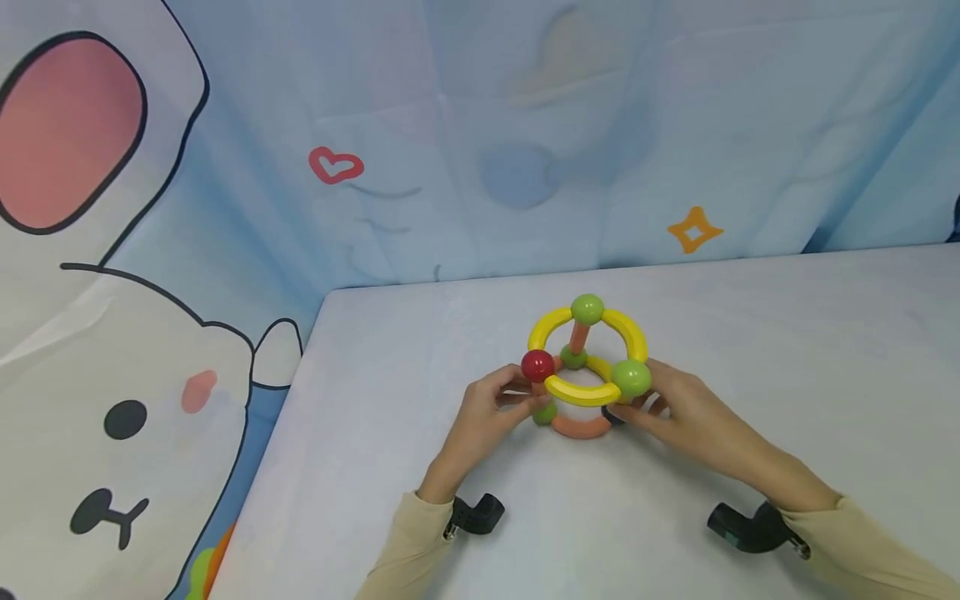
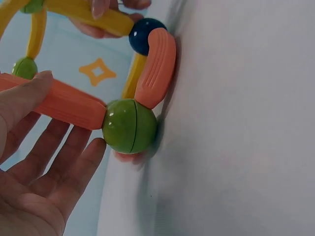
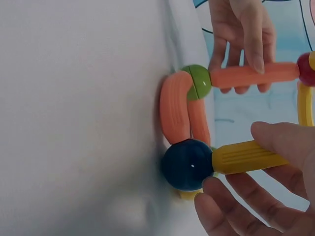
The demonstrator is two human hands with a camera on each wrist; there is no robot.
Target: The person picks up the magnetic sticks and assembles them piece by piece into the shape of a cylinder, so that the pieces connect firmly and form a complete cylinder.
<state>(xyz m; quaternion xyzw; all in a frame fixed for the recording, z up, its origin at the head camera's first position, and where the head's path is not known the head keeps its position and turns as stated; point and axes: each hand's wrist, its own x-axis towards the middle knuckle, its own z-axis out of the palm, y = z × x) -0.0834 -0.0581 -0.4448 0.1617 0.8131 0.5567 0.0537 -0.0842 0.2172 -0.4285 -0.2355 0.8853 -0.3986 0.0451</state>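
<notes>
A toy frame of rods and balls [image 1: 583, 393] stands on the white table, with one ring above another joined by upright rods. The upper ring has yellow curved rods, two green balls and a red ball [image 1: 537, 366]. My left hand [image 1: 483, 421] pinches the orange upright rod [image 2: 74, 104] between the red ball and a lower green ball [image 2: 129, 126]. Opposite it, my right hand [image 1: 693, 421] grips the yellow upright rod [image 3: 248, 157], its fingertips beside the dark blue ball [image 3: 187, 164]. Orange curved rods [image 3: 174, 108] form part of the lower ring.
The white table [image 1: 750, 333] spreads around the toy. Behind it hangs a pale blue printed cloth [image 1: 465, 167], with a cartoon animal [image 1: 172, 333] at the left. A black wrist camera sits at each beige sleeve [image 1: 412, 542].
</notes>
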